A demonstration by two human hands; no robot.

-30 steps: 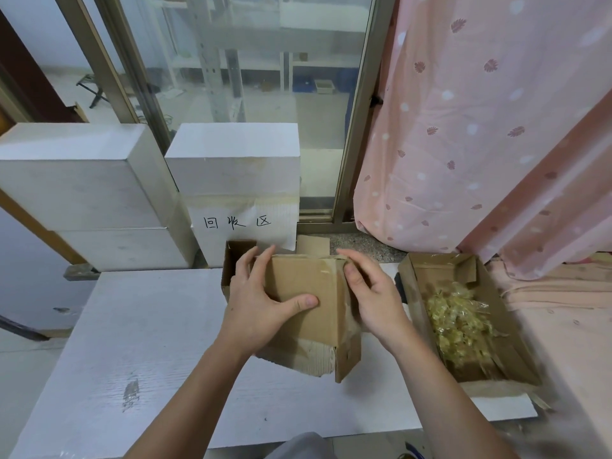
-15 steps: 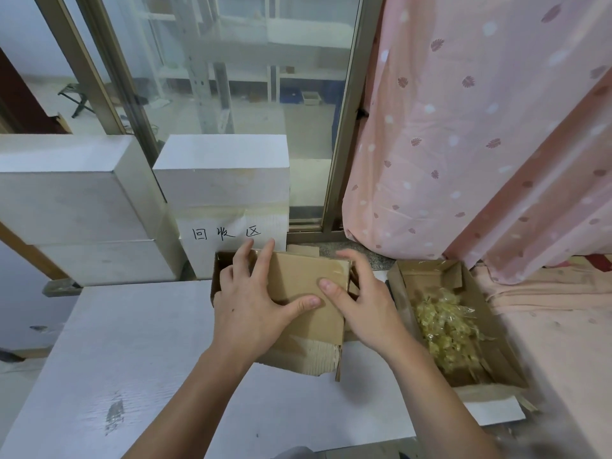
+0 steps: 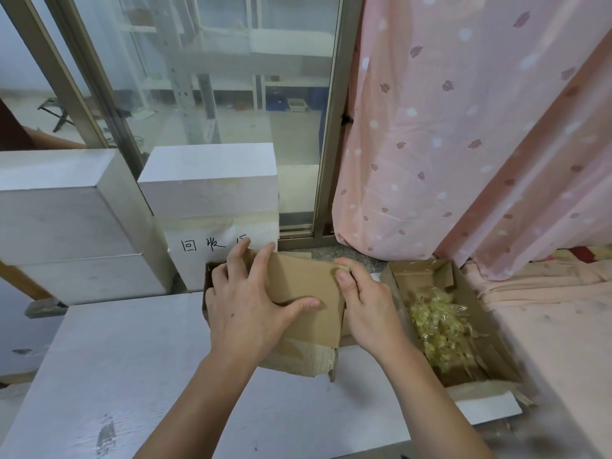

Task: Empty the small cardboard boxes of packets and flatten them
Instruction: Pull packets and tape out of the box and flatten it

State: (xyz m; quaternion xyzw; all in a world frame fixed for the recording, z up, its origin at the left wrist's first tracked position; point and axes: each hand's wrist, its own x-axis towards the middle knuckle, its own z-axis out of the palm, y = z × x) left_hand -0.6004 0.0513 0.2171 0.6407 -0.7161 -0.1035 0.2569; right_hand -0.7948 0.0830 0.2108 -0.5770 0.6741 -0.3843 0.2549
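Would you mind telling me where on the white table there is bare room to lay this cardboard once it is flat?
The white table is bare left of the left hand, up to the white blocks. A bare strip also runs along the near edge, between the forearms. It is crowded on the right: the right hand and cardboard box sit close beside the open box of packets.

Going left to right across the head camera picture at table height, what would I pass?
White blocks → left hand pressing on the flattened cardboard box → right hand pinching its right edge → open cardboard box holding yellowish packets → pink cloth.
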